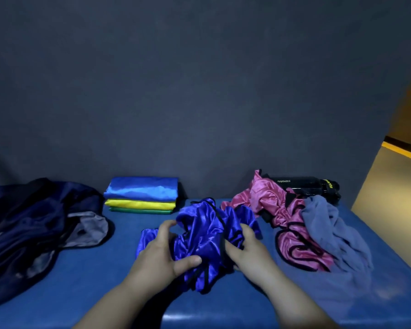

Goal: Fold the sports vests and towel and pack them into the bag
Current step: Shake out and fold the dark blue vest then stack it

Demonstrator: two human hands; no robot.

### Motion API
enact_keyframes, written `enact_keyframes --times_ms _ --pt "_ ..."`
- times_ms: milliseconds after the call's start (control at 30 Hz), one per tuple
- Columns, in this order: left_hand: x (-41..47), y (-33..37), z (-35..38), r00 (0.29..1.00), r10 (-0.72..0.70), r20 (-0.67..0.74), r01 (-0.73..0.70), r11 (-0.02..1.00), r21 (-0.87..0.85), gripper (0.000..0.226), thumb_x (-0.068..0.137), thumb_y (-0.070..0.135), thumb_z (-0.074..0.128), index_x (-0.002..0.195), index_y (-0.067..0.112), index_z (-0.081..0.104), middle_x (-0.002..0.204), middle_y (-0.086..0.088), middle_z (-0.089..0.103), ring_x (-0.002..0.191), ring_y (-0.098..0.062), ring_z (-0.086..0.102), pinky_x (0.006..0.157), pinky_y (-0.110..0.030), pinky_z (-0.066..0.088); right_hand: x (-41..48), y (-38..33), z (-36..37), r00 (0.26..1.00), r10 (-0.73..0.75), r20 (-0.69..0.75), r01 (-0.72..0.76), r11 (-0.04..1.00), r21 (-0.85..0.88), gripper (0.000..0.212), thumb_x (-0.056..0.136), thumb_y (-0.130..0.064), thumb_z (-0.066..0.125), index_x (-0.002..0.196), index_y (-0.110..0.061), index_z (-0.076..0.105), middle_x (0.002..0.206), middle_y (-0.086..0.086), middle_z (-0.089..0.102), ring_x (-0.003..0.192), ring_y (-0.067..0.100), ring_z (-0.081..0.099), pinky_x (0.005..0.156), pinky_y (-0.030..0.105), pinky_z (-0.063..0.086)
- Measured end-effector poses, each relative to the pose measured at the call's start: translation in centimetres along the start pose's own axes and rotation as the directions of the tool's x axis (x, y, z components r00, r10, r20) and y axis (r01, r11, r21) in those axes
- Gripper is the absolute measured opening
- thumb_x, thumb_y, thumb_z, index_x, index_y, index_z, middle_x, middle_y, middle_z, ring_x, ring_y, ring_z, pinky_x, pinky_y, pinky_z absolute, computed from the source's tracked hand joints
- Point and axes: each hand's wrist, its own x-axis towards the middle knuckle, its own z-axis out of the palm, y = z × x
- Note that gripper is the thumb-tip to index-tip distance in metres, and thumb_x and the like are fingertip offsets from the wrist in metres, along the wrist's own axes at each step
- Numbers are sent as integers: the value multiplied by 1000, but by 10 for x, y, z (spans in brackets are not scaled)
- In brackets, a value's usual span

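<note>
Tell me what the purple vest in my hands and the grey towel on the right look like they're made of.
The purple vest looks like a thin, glossy synthetic, maybe satin polyester: bright highlights run along its creases. The grey towel looks matte and soft, perhaps microfibre or fleece, with no shine.

my two bare forearms reach up from the bottom edge, angled toward each other. my left hand (161, 252) lies palm down, fingers curled forward, thumb stretched to the right and pressing into the crumpled blue vest (207, 233). my right hand (244, 248) sits opposite, fingers bent and dug into the same cloth, thumb pointing left. both hands grip the bundle from either side, wrists straight, near each other but not touching.
</note>
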Motion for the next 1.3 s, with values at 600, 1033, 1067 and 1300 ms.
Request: enact_keyframes --times_ms 600,1033,1067,1300 --pt "32 -47 -66 884 -234 -405 108 945 -309 9 91 17 65 88 25 61 87 3 67 77 -18 58 68 -29 43 29 -1 -37 947 -35 -321 126 955 269 17 95 -17 60 111 -20 63 86 -2 68 76 14 60 79 32 44" --pt "7 -2 -34 969 226 -98 -238 960 -145 17 80 39 74 87 34 59 54 13 54 51 -3 46 55 -19 39 8 -13 -46 975 -202 87 217 822 -526 31 73 -51 75 72 -23 62 63 -6 59 56 2 50 66 34 46" --pt "5 0 -28 979 203 19 -199 970 -136 26 75 54 70 88 34 59 57 13 56 53 -2 49 58 -23 44 8 -14 -45 967 -234 99 251 829 -500 30 79 -44 75 70 -20 59 59 -4 54 54 1 45 63 33 43" --pt "-8 8 10 974 104 202 -103 995 -17 57 64 75 68 110 46 52 98 25 65 85 5 61 85 -21 48 -4 -30 -37 909 -374 186 354 926 135 7 91 -24 64 89 -19 69 80 0 66 76 10 57 74 29 46"
